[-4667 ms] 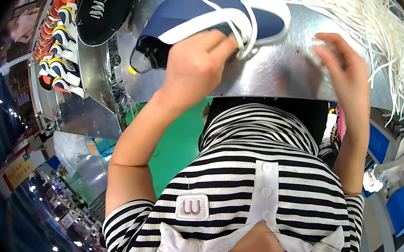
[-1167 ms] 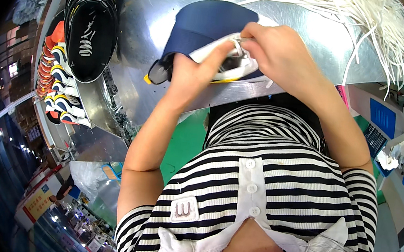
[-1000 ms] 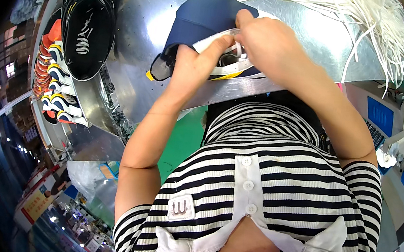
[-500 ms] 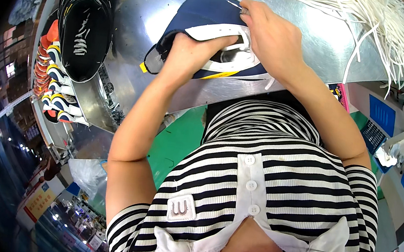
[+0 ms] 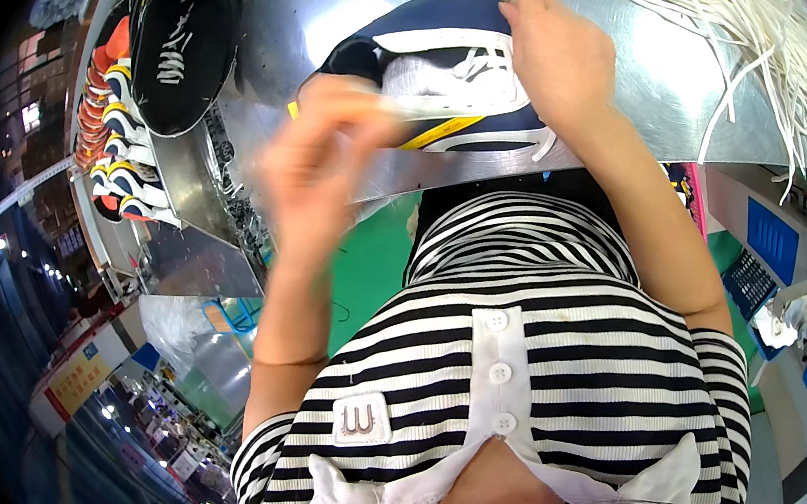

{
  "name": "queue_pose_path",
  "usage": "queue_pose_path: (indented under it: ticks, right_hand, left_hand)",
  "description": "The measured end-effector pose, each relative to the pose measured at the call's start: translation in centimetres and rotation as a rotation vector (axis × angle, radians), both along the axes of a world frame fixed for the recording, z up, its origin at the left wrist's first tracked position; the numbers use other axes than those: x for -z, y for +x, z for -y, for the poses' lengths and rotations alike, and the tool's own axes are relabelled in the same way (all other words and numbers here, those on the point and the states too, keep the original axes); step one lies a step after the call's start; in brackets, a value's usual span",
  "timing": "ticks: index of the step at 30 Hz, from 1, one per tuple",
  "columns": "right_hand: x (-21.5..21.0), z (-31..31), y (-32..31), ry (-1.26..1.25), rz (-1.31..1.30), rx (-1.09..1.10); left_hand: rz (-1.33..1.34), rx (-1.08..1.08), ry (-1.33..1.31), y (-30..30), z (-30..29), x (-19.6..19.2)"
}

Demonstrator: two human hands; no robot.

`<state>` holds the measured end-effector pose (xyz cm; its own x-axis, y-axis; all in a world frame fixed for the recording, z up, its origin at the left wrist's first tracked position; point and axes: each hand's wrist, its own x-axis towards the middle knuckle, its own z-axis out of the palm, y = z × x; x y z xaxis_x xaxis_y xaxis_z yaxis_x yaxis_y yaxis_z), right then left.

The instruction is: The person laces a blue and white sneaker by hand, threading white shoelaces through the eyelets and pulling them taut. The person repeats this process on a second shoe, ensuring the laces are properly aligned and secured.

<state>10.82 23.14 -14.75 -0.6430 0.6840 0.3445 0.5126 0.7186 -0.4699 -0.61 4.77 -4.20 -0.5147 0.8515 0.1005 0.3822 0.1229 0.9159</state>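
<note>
A navy, white and yellow sneaker [image 5: 430, 34] lies on its side on the metal tabletop, its opening facing me. Its pale lining and some white lace [image 5: 487, 61] show inside the opening. My right hand [image 5: 562, 65] is closed at the shoe's far right edge, fingertips pinched around a small grey tip that is too small to name. In front of the heel, my left hand [image 5: 326, 147] is raised and smeared by motion, so its fingers cannot be made out. A pale streak runs from it along the shoe's near edge; whether that is lace is unclear.
Loose white laces [image 5: 788, 78] spread over the back right of the metal table [image 5: 639, 54]. A stack of black shoes [image 5: 181, 53] stands at the left, beside a row of orange, navy and white shoe parts [image 5: 125, 142]. A keyboard [image 5: 751, 278] is at the right.
My left hand has come out of the shoe's opening and moved nearer to me. My right hand has shifted slightly away from me, still at the shoe's edge.
</note>
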Motion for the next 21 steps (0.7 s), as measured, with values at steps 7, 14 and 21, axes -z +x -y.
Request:
queue_pose_path:
  ticks: [7,14,21]
  right_hand:
    - [-2.4,-0.6,2.8,-0.52,-0.437,-0.132]
    - [-3.6,4.6,6.4,-0.721,-0.309,-0.241]
    - [-3.5,4.3,6.8,-0.706,-0.193,-0.275]
  left_hand:
    - [-0.772,0.0,0.031,2.3,-2.4,5.4]
    - [-0.676,-0.009,-0.003,1.6,-3.3,5.2]
    - [-0.588,-0.016,-0.049,1.2,-3.8,5.1]
